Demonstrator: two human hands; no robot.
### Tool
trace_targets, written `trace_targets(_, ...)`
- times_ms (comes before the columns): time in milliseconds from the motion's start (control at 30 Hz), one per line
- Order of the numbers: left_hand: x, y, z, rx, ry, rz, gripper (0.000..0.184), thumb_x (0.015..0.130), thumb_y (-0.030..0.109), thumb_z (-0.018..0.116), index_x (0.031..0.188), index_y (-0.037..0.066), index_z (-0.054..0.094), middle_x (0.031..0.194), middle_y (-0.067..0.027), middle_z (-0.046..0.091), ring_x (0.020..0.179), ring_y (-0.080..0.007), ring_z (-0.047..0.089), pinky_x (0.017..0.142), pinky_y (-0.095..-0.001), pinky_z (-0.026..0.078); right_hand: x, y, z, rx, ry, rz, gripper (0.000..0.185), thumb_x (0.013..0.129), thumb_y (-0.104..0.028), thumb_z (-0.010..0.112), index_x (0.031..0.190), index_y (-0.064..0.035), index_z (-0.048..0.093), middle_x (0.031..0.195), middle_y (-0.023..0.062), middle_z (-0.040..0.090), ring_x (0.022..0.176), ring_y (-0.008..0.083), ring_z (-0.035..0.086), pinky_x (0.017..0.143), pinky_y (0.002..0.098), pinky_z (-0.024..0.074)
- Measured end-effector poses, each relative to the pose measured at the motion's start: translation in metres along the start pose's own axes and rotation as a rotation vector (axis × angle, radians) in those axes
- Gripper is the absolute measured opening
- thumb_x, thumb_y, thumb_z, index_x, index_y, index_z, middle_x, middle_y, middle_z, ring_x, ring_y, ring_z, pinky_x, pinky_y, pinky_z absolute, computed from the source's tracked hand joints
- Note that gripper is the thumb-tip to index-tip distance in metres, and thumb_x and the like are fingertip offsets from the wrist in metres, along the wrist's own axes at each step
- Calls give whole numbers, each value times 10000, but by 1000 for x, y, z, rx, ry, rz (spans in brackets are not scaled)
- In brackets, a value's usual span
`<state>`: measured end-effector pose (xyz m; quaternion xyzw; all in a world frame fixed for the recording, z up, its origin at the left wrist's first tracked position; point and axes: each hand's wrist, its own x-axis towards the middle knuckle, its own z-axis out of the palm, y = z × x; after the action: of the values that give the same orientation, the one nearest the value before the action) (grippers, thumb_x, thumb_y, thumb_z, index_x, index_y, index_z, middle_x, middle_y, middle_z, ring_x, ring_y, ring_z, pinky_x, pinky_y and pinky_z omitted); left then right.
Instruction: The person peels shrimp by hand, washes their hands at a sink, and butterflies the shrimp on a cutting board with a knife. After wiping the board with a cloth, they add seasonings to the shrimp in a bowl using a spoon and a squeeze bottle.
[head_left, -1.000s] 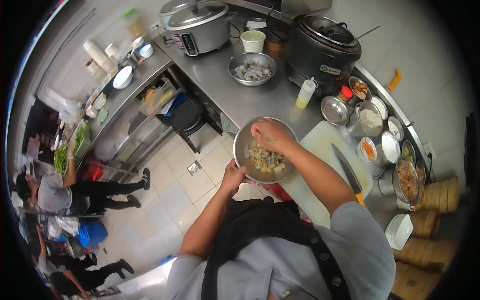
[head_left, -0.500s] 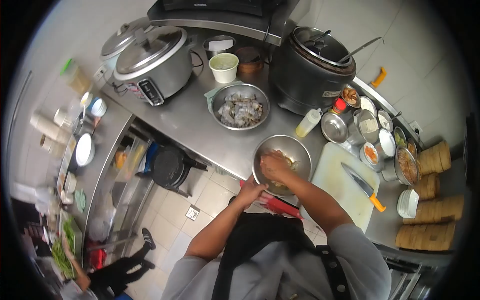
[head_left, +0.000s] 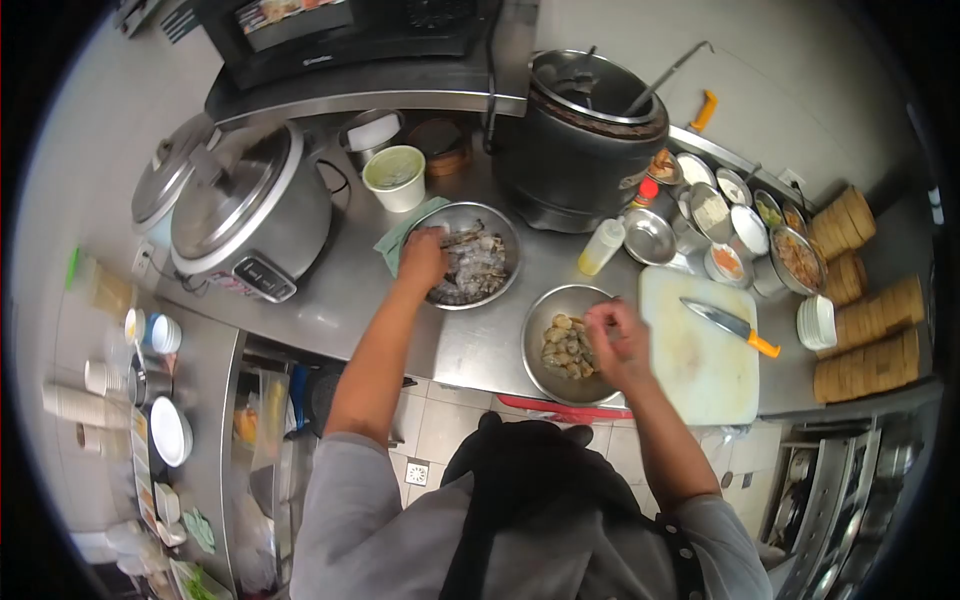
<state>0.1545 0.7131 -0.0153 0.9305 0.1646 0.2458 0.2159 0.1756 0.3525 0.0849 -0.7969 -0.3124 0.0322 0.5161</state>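
Note:
My left hand (head_left: pixel 424 258) reaches over the left rim of a steel bowl (head_left: pixel 513 262). Its fingers point down at grey raw shrimp (head_left: pixel 474 268) inside, and the fingertips are hidden. A second steel bowl (head_left: pixel 533 368) near the counter's front edge contains peeled shrimp (head_left: pixel 566 348) in a loose pile. Over the right side of that bowl is my right hand (head_left: pixel 618 342), with fingers curled together; anything in them is too small to make out. Under the raw shrimp bowl, a green cloth (head_left: pixel 398 240) sticks out on the left.
A white cutting board (head_left: pixel 695 370) with an orange-handled knife (head_left: pixel 730 325) lies to the right. Behind stand a squeeze bottle (head_left: pixel 602 247), a big black pot (head_left: pixel 575 160), a white tub (head_left: pixel 395 178) and a rice cooker (head_left: pixel 250 210). Small ingredient bowls and bamboo steamers (head_left: pixel 868 350) line the right.
My left hand has left the near bowl's rim and moved to the raw shrimp. My right hand has lifted from inside the near bowl toward its right side, exposing the peeled shrimp.

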Motion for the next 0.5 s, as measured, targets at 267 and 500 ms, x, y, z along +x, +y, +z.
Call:
trace_targets(267,12,-19,18,164,-234,-26,245,868,143,531,1047,35,657,1069,-220,656,1017,-399,613,901,-479,481,-38,78,10,-393,-139,-76,258,799,-158,694,1022,-31,664,1078,199,648,1033,362,618,878,457,489)
trace_targets(500,24,-36,19,-509,-63,-278,201,892,95,548,1062,-2,596,878,-136,666,772,-236,661,718,-327,504,-47,54,-1,-149,-231,161,218,837,-177,669,976,-9,665,955,186,670,904,363,648,822,432,502)
